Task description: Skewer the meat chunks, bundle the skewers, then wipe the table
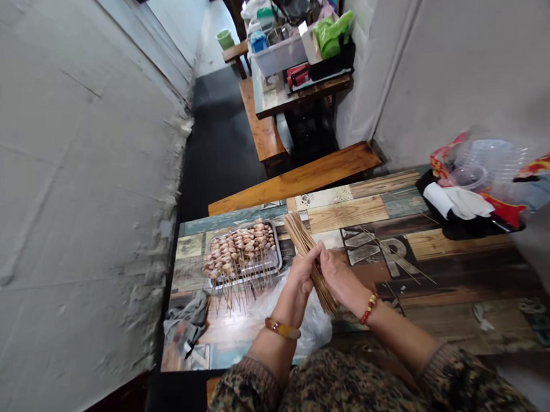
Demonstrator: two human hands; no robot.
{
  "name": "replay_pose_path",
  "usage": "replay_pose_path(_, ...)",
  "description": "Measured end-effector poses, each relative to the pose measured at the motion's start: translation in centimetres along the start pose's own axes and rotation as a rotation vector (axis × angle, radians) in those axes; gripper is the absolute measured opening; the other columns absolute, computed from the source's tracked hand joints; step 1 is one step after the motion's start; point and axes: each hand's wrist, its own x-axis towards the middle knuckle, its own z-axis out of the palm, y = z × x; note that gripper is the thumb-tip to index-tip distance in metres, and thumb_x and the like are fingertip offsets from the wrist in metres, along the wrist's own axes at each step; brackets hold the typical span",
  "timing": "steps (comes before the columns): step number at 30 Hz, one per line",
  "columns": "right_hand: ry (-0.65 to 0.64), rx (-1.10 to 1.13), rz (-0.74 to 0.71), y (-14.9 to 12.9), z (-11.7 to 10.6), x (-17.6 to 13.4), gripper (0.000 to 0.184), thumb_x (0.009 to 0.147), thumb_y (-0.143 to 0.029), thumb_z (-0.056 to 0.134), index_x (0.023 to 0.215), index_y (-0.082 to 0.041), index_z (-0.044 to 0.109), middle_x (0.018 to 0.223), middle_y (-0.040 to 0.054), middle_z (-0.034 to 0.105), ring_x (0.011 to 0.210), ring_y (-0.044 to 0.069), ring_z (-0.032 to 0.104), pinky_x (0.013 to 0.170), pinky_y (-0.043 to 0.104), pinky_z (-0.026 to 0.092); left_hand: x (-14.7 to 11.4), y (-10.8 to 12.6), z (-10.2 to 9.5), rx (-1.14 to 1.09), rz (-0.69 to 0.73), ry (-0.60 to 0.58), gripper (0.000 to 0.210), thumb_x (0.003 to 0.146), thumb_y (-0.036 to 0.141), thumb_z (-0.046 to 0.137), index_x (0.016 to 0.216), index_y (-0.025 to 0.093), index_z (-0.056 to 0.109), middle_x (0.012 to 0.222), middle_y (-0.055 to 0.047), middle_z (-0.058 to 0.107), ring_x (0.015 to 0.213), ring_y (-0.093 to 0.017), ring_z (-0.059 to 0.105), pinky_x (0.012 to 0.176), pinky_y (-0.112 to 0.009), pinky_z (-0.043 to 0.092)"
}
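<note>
Both of my hands are wrapped round one bundle of thin wooden skewers (297,231), which slants across the table in front of me. My left hand (302,271) grips it from the left side, and my right hand (337,273) presses on it from the right. Skewer ends stick out above and below my hands. To the left, a metal tray (272,262) bears rows of skewered meat (240,248), with the bare stick ends pointing toward me. A clear plastic bag (313,328) lies beneath my hands and forearms.
A grey crumpled cloth or bag (189,320) lies at the table's left end. Several loose skewers (399,257) are scattered on the patterned table (439,295) to the right. A black container (467,225) of plastic tubs and packets stands at the far right. Beyond is a wooden bench (296,177).
</note>
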Motion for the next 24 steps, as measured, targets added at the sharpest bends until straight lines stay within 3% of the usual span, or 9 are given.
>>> replay_pose_path(5, -0.006, 0.161, -0.068, -0.7, -0.4, 0.1, 0.077, 0.082, -0.001, 0.035, 0.155, -0.019, 0.021, 0.140, 0.0182, 0.052, 0.129, 0.024, 0.053, 0.106, 0.044, 0.046, 0.6, 0.2, -1.1, -0.085, -0.008, 0.034, 0.036, 0.052, 0.028, 0.089, 0.075, 0.014, 0.065, 0.061, 0.000, 0.067, 0.056, -0.013, 0.062, 0.061, -0.026, 0.052)
replay_pose_path(10, 0.053, 0.512, -0.034, -0.5, -2.7, 1.7, 0.088, 0.071, -0.003, 0.047, 0.153, -0.025, 0.027, 0.147, 0.0092, 0.047, 0.136, 0.021, 0.045, 0.116, 0.042, 0.036, 0.4, 1.8, -0.6, -0.183, -0.035, -0.138, 0.030, 0.060, 0.026, 0.084, 0.080, 0.013, 0.066, 0.072, -0.004, 0.072, 0.067, -0.016, 0.067, 0.072, -0.030, 0.055)
replay_pose_path(13, 0.010, 0.612, -0.004, -0.2, -3.4, 2.2, 0.093, 0.070, -0.005, 0.050, 0.156, -0.025, 0.020, 0.145, 0.0083, 0.049, 0.132, 0.021, 0.049, 0.115, 0.042, 0.038, 0.2, 2.4, -0.3, -0.180, -0.055, -0.186, 0.031, 0.062, 0.029, 0.084, 0.080, 0.013, 0.065, 0.073, -0.005, 0.072, 0.067, -0.017, 0.067, 0.073, -0.032, 0.055)
replay_pose_path(20, -0.084, 0.518, -0.094, -0.7, -1.0, 1.8, 0.090, 0.078, 0.000, 0.042, 0.158, -0.019, 0.004, 0.158, 0.0150, 0.031, 0.145, 0.023, 0.032, 0.121, 0.051, 0.027, 0.3, 1.9, -2.0, -0.127, 0.034, -0.169, 0.041, 0.052, 0.025, 0.092, 0.082, 0.016, 0.065, 0.065, 0.003, 0.068, 0.061, -0.010, 0.063, 0.068, -0.022, 0.050)
replay_pose_path(24, -0.121, 0.554, -0.049, -1.6, 0.6, 1.9, 0.086, 0.082, -0.001, 0.040, 0.157, -0.014, 0.001, 0.155, 0.0195, 0.035, 0.144, 0.024, 0.034, 0.120, 0.050, 0.029, 0.1, 1.4, -4.0, -0.095, 0.039, -0.115, 0.041, 0.052, 0.028, 0.092, 0.084, 0.018, 0.068, 0.071, 0.003, 0.071, 0.068, -0.011, 0.065, 0.073, -0.024, 0.051)
